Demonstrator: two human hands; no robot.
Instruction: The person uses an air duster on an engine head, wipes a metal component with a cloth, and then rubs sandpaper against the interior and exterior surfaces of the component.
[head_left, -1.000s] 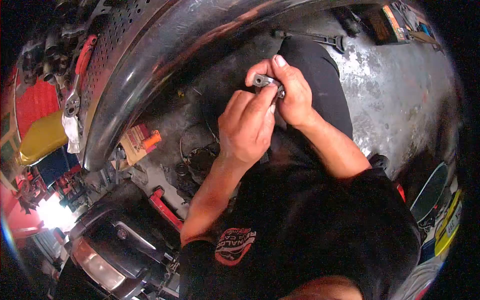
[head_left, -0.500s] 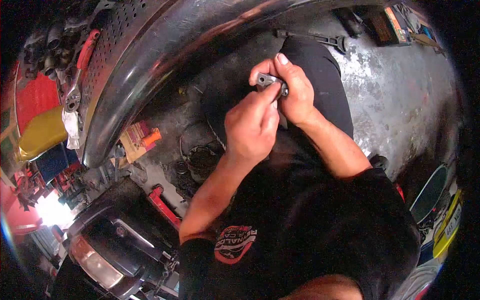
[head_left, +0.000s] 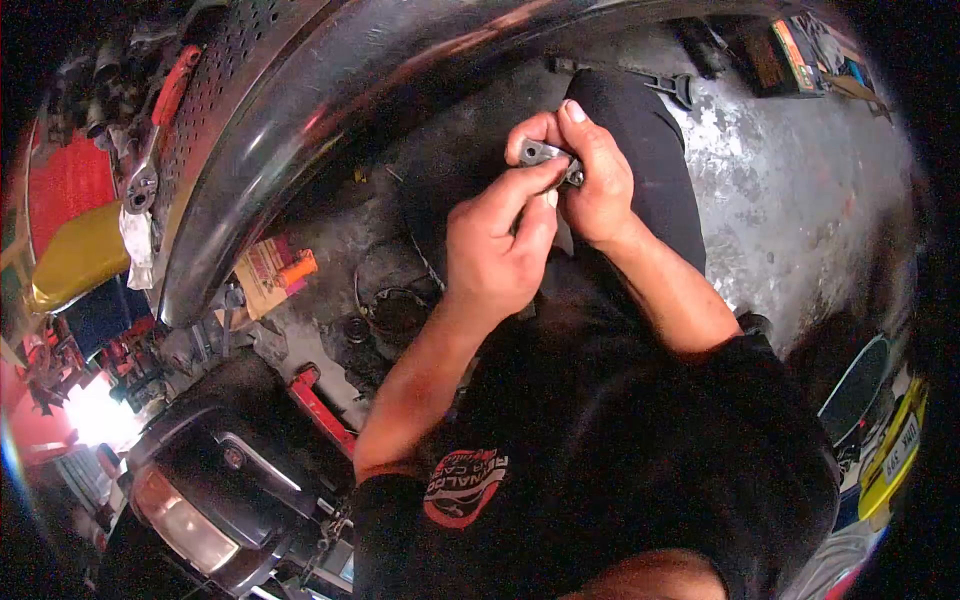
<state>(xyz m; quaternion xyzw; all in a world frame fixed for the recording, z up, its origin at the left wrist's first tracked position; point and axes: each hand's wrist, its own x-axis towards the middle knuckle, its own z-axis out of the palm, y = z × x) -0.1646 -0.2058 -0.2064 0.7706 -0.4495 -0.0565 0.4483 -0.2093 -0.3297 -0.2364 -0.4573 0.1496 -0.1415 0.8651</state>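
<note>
In front of my torso, both hands meet at a small grey metal part with a round hole near its left end. My right hand cups it from the right, its fingers curled behind and its thumb pointing up. My left hand comes in from the left, index finger and thumb brought close together against the part's lower side. These fingertips cover some of the part, so its full shape is hidden. A small round end shows beside the right palm.
A large dark curved panel arches overhead and left. A red-handled ratchet rests on a perforated surface. Lower left are a car headlight and a red bar. On the floor lie an orange item and a dark metal rod.
The metal part has tilted, its right end dropping slightly. My left index finger now lies flatter along it. Both hands stay together, and the view has shifted a little.
</note>
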